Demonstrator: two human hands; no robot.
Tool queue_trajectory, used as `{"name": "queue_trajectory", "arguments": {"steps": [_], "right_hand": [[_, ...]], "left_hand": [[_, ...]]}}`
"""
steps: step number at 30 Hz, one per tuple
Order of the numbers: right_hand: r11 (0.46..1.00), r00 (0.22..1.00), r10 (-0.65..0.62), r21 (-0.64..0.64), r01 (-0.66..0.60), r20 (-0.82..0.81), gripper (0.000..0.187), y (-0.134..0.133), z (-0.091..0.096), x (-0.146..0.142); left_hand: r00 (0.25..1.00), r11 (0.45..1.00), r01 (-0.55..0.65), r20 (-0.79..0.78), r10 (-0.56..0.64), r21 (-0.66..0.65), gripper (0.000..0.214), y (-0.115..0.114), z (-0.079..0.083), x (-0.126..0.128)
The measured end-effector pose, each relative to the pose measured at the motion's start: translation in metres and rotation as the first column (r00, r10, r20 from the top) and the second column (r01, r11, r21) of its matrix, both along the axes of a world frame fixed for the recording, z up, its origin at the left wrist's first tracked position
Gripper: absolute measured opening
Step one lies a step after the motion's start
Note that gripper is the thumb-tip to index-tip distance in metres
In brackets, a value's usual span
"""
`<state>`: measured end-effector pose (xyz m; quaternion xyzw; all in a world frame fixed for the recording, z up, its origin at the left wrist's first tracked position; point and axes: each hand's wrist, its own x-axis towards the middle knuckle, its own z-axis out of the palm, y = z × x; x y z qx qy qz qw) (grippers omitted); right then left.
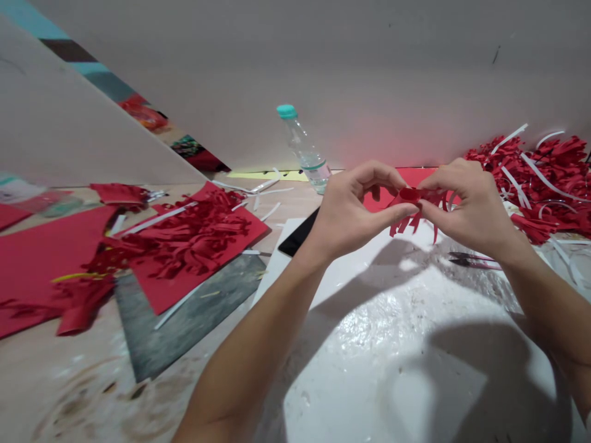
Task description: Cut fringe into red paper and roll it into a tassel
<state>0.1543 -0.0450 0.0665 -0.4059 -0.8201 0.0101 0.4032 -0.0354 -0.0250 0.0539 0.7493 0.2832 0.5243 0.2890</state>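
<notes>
Between my two hands, above the white work surface, is a small rolled piece of red fringed paper. Its round open end faces me and cut strips dangle below. My left hand pinches the roll from the left with thumb and fingertips. From the right, my right hand pinches the same paper, thumb below and forefinger above. Behind the hands lies a flat red sheet, partly covered by them. A black phone shows beside my left wrist, and dark pens lie under my right hand.
A clear bottle with a teal cap leans near the wall. Fringed red paper lies on red sheets at left, over a grey board. A heap of red fringes and white strips fills the right side.
</notes>
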Motion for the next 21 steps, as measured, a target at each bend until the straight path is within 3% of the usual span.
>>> {"name": "queue_trajectory", "arguments": {"steps": [5, 9, 12, 17, 21], "right_hand": [[0.999, 1.000, 0.013, 0.032, -0.014, 0.022, 0.009, -0.0029, 0.0025, -0.0006], [0.999, 1.000, 0.021, 0.042, -0.022, 0.016, 0.010, -0.0042, 0.0037, -0.0016], [0.999, 1.000, 0.021, 0.043, -0.021, 0.005, 0.009, -0.0044, 0.0034, -0.0027], [0.999, 0.999, 0.032, 0.037, -0.032, -0.004, 0.007, -0.0050, 0.0033, -0.0035], [0.997, 0.997, 0.073, -0.016, -0.073, -0.025, 0.007, -0.0074, 0.0067, -0.0026]], "left_hand": [[0.997, 0.982, -0.068, -0.035, 0.075, 0.178, 0.027, -0.0013, -0.0029, -0.0007], [0.986, 0.922, -0.082, -0.101, 0.129, 0.377, 0.014, -0.0018, -0.0010, -0.0005], [0.971, 0.887, -0.075, -0.170, 0.170, 0.456, 0.004, -0.0030, 0.0008, 0.0008], [0.962, 0.877, -0.076, -0.197, 0.190, 0.474, 0.004, -0.0063, 0.0019, 0.0025], [0.984, 0.935, -0.020, -0.159, 0.081, 0.354, 0.006, -0.0069, 0.0036, 0.0000]]}}
